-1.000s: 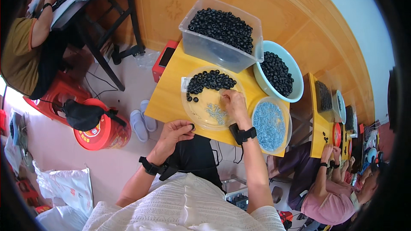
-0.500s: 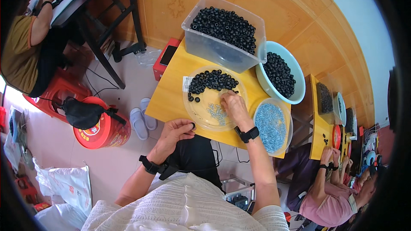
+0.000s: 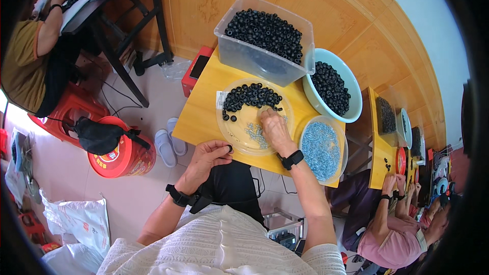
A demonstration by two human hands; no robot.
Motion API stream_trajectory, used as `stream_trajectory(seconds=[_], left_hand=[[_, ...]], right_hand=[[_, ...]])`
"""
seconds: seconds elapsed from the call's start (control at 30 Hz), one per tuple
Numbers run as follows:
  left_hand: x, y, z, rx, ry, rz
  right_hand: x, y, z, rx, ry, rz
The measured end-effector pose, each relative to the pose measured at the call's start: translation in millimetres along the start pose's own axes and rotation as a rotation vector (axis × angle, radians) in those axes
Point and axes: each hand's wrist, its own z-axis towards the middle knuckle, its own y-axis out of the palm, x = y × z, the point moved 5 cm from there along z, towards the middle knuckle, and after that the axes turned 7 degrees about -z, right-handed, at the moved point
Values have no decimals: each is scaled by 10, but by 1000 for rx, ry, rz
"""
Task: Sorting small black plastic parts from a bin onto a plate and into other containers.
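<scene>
My left hand is closed in a pinch on a small round black piece beside the table's front edge. On the yellow table, a shallow round clear tray carries a heap of black ring-shaped pieces at its far side. Nearer me in it lies a scatter of tiny pale-blue pieces. Over the tray's right part, my right hand points down with its fingers drawn together, just beside the pale-blue scatter. Its fingertips are partly hidden, so what they hold does not show.
A clear plastic bin and a light-blue basin, both with black pieces, stand behind the tray. To the right sits a round tub of pale-blue pieces. A red bucket and slippers are on the floor; people work at other tables.
My right hand has shifted slightly left and back toward me over the tray. My left hand stays in place with the black piece.
</scene>
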Motion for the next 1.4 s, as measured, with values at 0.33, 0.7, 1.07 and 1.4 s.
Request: stream_trajectory(seconds=[0.33, 0.7, 1.07, 1.4], left_hand=[[76, 63, -39, -40, 71, -57], [21, 166, -44, -157, 87, 73], [-22, 186, -106, -263, -11, 60], [-29, 180, -104, -267, -10, -29]], right_hand=[[-614, -440, -398, 11, 314, 1059], [-710, -335, -577, -276, 364, 1198], [-629, -394, -591, -388, 328, 1195], [688, -369, 92, 137, 296, 77]])
